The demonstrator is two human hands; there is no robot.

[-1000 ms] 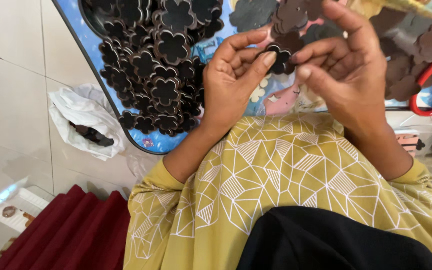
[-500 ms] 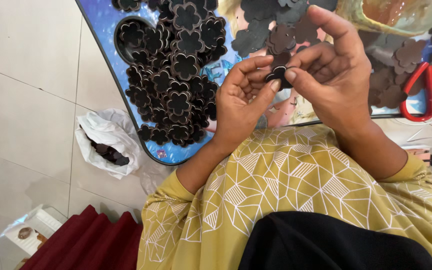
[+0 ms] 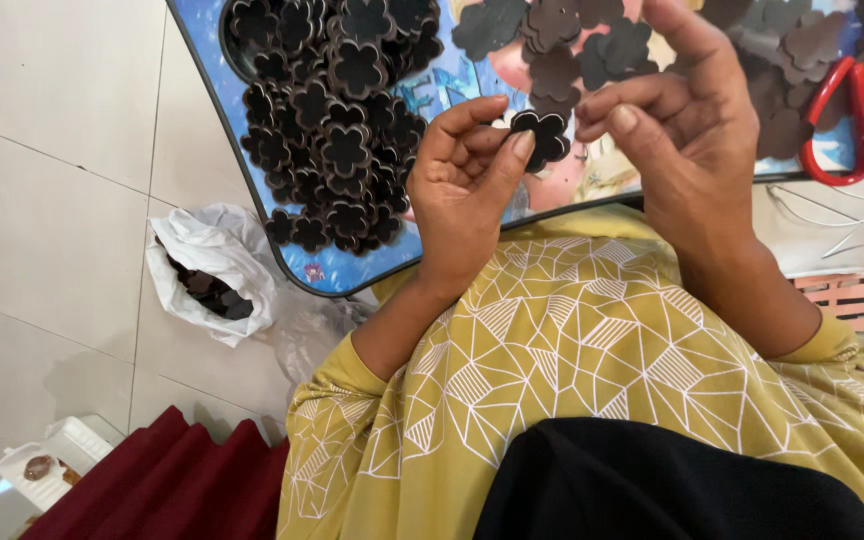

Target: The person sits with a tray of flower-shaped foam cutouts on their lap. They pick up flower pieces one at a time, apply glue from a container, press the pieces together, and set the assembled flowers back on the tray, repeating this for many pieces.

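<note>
Both hands pinch one dark flower piece (image 3: 542, 135) — left hand (image 3: 467, 190) by thumb and fingers, right hand (image 3: 692, 130) at its right edge — held above the tabletop (image 3: 352, 270), right of the flower pile (image 3: 337, 130).

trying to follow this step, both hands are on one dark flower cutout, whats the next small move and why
Probably set the flower piece down on the heap of stacked flowers on the blue tray. The left hand and right hand pinch it together above the tray, and that heap lies just left of the left hand, while flatter single pieces lie apart behind it.
</note>
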